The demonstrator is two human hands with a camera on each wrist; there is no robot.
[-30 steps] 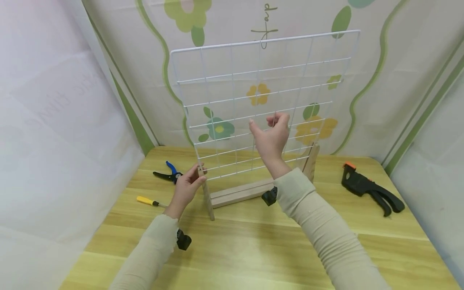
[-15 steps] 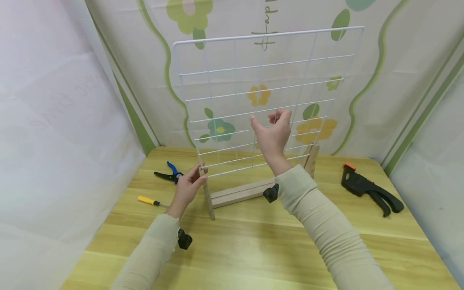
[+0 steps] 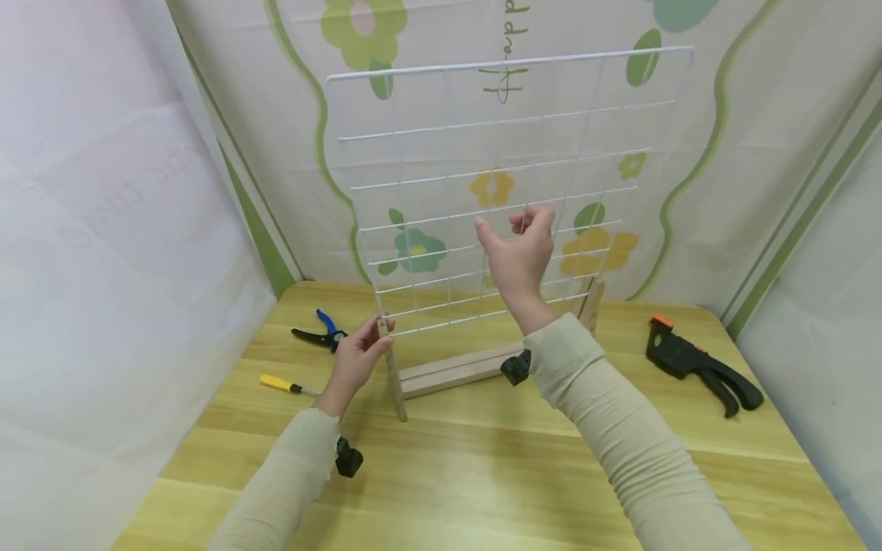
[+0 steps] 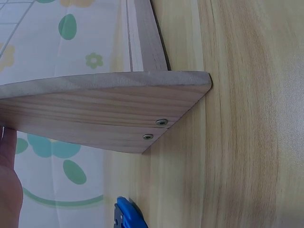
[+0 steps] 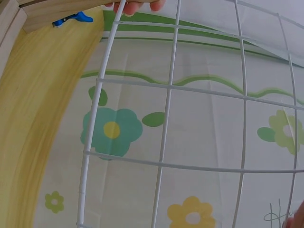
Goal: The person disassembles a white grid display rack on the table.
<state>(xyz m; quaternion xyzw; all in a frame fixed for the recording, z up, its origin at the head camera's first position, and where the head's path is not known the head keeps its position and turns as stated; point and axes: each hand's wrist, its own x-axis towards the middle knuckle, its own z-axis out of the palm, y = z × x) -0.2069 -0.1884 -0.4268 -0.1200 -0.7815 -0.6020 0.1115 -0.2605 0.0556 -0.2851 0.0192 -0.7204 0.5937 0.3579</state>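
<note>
A white wire grid panel [image 3: 449, 185] leans upright over a wooden stand [image 3: 458, 371], its lower edge level with the tops of the stand's side pieces. My left hand [image 3: 354, 356] grips the top of the left side piece [image 4: 104, 107], with thumb and fingers on either side, at the grid's lower left corner. Two screw heads [image 4: 162, 122] show low on that piece in the left wrist view. My right hand [image 3: 520, 264] has its fingers curled round a grid wire near the panel's middle, thumb held apart. The right side piece [image 3: 591, 306] is partly behind my right arm.
Blue-and-black pliers [image 3: 324, 330] and a yellow-handled screwdriver [image 3: 279, 383] lie left of the stand. A black bar clamp [image 3: 699, 363] with orange pads lies at the right. A floral cloth [image 3: 427, 30] hangs behind the table [image 3: 482, 474].
The grid panel's top edge has risen a little, its left side most, and the lower left corner has shifted slightly. My right hand has moved up slightly; my left hand has stayed in place.
</note>
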